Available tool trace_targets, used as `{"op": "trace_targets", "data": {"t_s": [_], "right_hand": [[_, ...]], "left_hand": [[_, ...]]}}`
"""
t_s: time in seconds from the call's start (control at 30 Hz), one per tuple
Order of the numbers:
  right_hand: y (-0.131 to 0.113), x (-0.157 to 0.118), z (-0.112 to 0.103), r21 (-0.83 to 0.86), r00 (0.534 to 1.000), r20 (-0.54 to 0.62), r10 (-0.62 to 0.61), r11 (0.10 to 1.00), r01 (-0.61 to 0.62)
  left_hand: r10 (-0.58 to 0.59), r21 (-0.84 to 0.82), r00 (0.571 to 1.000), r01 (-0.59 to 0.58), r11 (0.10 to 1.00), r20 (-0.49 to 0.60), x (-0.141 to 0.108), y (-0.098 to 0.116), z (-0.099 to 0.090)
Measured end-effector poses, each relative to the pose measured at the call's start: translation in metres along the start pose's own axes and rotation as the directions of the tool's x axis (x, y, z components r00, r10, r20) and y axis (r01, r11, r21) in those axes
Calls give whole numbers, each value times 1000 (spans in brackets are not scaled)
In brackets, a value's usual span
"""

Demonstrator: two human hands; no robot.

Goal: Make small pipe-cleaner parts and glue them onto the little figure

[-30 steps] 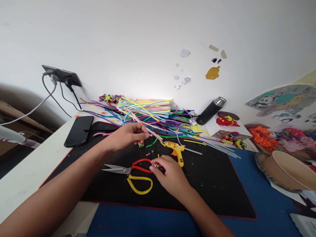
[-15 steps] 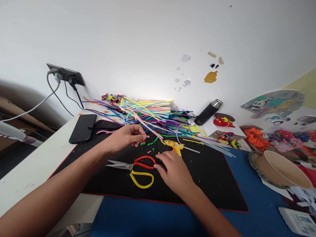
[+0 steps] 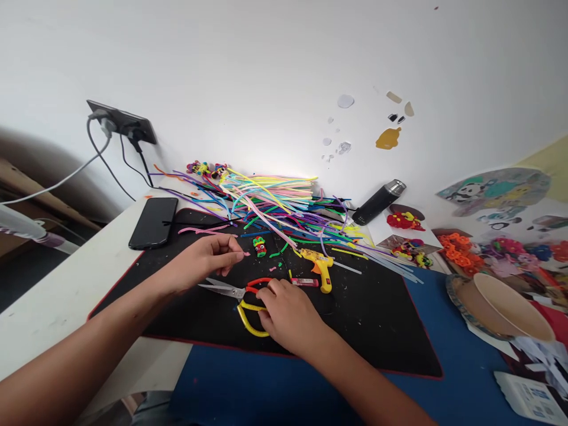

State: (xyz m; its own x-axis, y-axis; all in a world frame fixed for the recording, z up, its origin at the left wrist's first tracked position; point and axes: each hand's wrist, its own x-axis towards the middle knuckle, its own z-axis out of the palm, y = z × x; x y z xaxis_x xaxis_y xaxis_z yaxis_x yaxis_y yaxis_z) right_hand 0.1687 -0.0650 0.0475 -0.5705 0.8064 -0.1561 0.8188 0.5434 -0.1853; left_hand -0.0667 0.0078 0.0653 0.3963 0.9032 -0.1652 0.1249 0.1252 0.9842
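Note:
My left hand (image 3: 218, 257) pinches a tiny pink piece (image 3: 246, 254) between thumb and fingertips, above the black mat (image 3: 373, 319). Scissors with one red and one yellow handle (image 3: 249, 319) lie on the mat, blades pointing left. My right hand (image 3: 288, 310) is over the handles, its fingers and thumb around them. Just right of my left hand stands a small green and red figure (image 3: 260, 246). A red tube (image 3: 304, 282) and a yellow glue gun (image 3: 323, 269) lie beyond my right hand.
Colourful pipe cleaners (image 3: 270, 195) are heaped along the wall. A black phone (image 3: 154, 223) lies at the left, a black flask (image 3: 380, 202) at the back right. Bowls (image 3: 510, 302) sit at the far right. Small green and pink scraps dot the mat.
My right hand has moved left and down onto the scissor handles, uncovering the red tube. My left hand has shifted left with the pink piece, so the small figure shows fully.

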Motion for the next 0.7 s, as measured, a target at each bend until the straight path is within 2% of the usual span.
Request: {"op": "trace_targets", "data": {"t_s": [0.1,0.17,0.23,0.3,0.4,0.47,0.53,0.63,0.7], "right_hand": [[-3,0,1,101,998,11,66,993,-67],[-5,0,-1,235,992,15,127,964,-127],[-7,1,-6,402,985,52,166,899,-173],[-9,2,-12,541,976,143,163,813,-215],[-10,4,-16,656,949,285,134,695,-295],[-9,5,-10,732,928,351,129,580,-357],[-9,5,1,820,918,378,124,415,-394],[-8,6,20,922,937,324,127,178,-343],[-8,6,27,948,943,302,140,59,-312]], "left_hand": [[23,-33,998,-25,999,-53,-6,-2,-4],[29,-43,994,-34,999,-106,-10,-6,-8],[25,-59,988,-34,998,-153,-13,-11,-12],[21,-85,982,-38,996,-190,-15,-16,-15],[23,-135,972,-56,989,-233,-15,-20,-16],[20,-163,968,-63,985,-252,-14,-21,-14],[18,-185,961,-72,980,-276,-14,-22,-11],[13,-223,950,-86,971,-311,-14,-23,-6],[1,-257,945,-90,962,-328,-13,-24,-2]]}}
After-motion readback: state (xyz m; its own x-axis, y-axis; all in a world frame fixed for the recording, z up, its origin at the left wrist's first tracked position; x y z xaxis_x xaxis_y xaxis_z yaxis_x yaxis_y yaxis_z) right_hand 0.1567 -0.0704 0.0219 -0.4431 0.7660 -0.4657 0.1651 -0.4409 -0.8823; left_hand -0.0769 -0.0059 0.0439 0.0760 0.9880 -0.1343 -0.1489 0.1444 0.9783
